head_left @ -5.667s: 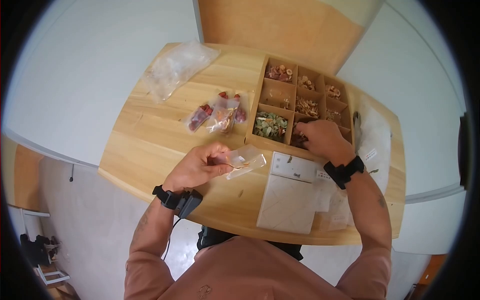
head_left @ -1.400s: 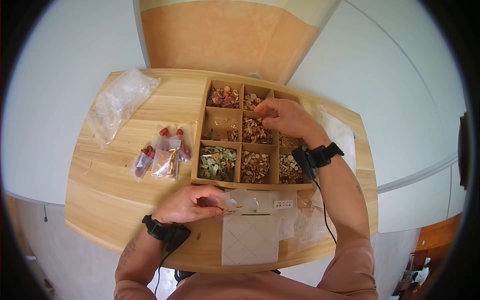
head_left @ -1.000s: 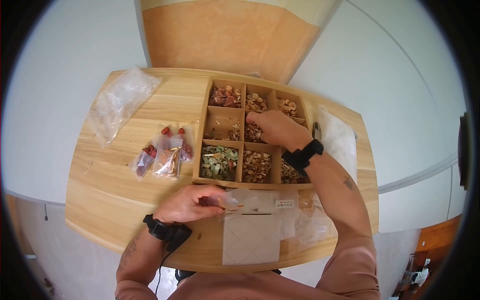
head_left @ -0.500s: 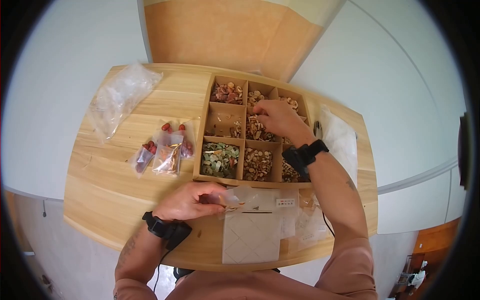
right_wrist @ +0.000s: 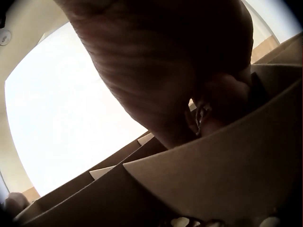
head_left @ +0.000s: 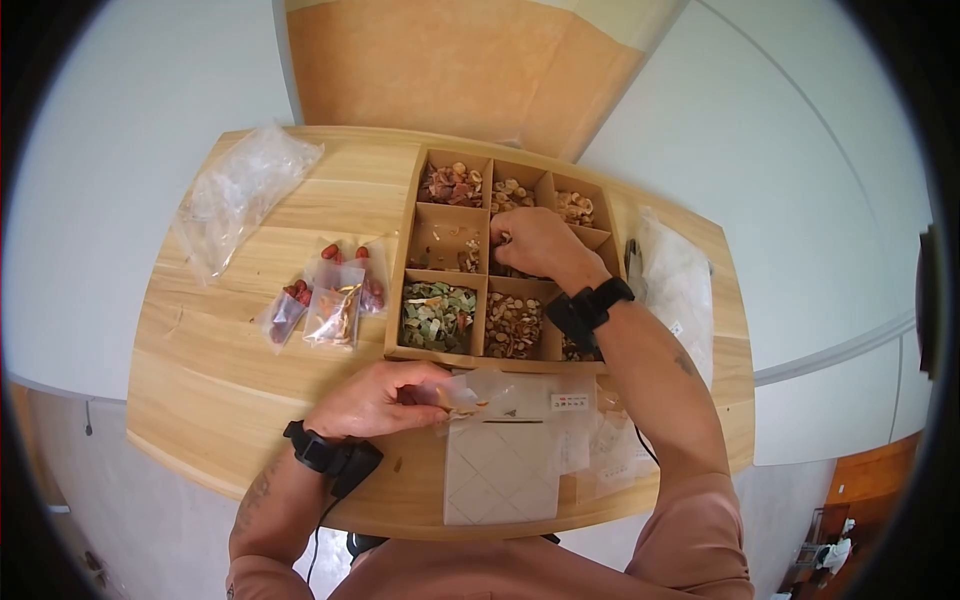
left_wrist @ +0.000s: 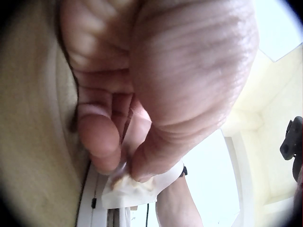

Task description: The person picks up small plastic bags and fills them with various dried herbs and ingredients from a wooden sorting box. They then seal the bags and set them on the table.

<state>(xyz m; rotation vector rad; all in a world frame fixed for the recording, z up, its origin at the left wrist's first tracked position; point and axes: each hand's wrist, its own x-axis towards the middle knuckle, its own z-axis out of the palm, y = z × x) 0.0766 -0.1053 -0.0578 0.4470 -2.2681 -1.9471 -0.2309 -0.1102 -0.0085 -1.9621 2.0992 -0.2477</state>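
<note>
The left hand (head_left: 382, 401) pinches a small clear bag (head_left: 478, 390) holding a few dried slices, just in front of the divided cardboard box (head_left: 398, 352). In the left wrist view, thumb and fingers of the left hand (left_wrist: 156, 85) grip the bag (left_wrist: 128, 197). The right hand (head_left: 545, 243) reaches into the middle compartment, fingers bent downward and partly hidden. In the right wrist view, small pale pieces (right_wrist: 202, 113) lie between thumb and fingers of the right hand (right_wrist: 161, 61), behind a cardboard divider (right_wrist: 227, 165).
Filled small bags with red fruits (head_left: 286, 312) and orange strips (head_left: 335, 310) lie left of the box. A large crumpled plastic bag (head_left: 245, 190) is at the back left. A white patterned box (head_left: 500, 475) and labelled clear bags (head_left: 610, 455) lie in front; white plastic (head_left: 675, 270) sits at right.
The view has shifted since the oldest frame. The right hand has left the front compartment for the middle one, where it rose and has lowered again. The left hand keeps its bag.
</note>
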